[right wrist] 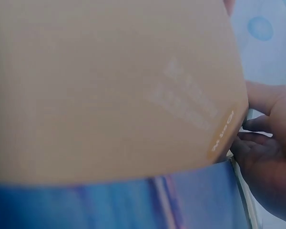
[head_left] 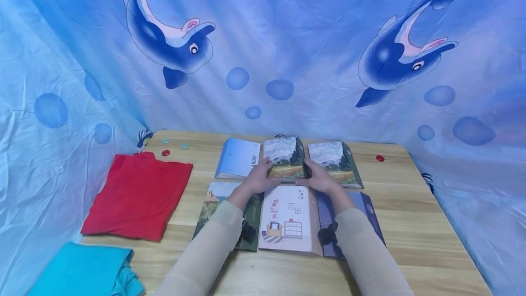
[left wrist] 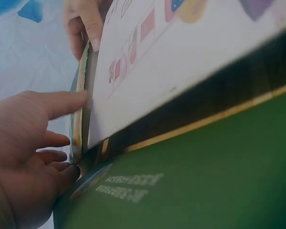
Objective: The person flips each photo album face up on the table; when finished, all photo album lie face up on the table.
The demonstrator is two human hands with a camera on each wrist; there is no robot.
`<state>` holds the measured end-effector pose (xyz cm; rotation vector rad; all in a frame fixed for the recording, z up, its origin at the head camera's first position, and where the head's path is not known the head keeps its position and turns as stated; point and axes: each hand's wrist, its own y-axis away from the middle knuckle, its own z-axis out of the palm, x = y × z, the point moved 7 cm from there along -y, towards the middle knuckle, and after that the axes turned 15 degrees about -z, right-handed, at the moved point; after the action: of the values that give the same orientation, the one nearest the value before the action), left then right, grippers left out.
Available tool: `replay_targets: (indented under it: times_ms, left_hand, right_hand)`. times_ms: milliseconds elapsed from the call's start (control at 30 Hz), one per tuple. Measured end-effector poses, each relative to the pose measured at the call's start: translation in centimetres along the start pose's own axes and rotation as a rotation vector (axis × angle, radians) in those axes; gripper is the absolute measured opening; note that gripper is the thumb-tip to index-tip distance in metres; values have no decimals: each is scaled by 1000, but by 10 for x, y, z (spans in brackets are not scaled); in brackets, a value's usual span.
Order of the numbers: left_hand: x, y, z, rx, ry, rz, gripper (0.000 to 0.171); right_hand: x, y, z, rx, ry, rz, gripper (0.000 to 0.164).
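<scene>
At the back middle of the table, a thick book with a painted landscape cover (head_left: 285,156) lies between my two hands. My left hand (head_left: 260,178) grips its left side, thumb along the near edge. My right hand (head_left: 320,177) holds the right side the same way. Just nearer lies a white book with a drawn room (head_left: 283,223), its tan spine (right wrist: 109,95) filling the right wrist view. Under my left forearm is a green book (left wrist: 205,176); under my right, a purple-blue book (head_left: 371,216).
A blue Polaroid book (head_left: 238,156) lies back left, a matching landscape book (head_left: 334,161) back right. Folded red cloth (head_left: 139,195) and turquoise cloth (head_left: 86,271) lie at the left. Small red disc (head_left: 380,158) sits at right, several discs at back left. Dolphin curtain (head_left: 287,35) stands behind.
</scene>
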<state>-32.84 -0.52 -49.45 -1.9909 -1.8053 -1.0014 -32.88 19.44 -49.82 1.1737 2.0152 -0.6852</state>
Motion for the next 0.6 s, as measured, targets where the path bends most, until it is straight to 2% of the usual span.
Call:
replay_targets:
  times_ms: [200, 367, 600]
  left_hand:
    - [1, 0, -1, 9, -3, 10, 78]
    - [1, 0, 0, 21, -8, 1, 76]
    - [-2, -2, 0, 26, -6, -1, 75]
  right_hand:
    - [3, -1, 0, 48, -13, -2, 85]
    - [3, 1, 1, 82, -63, 22, 83]
    - [2, 3, -1, 132, -67, 27, 80]
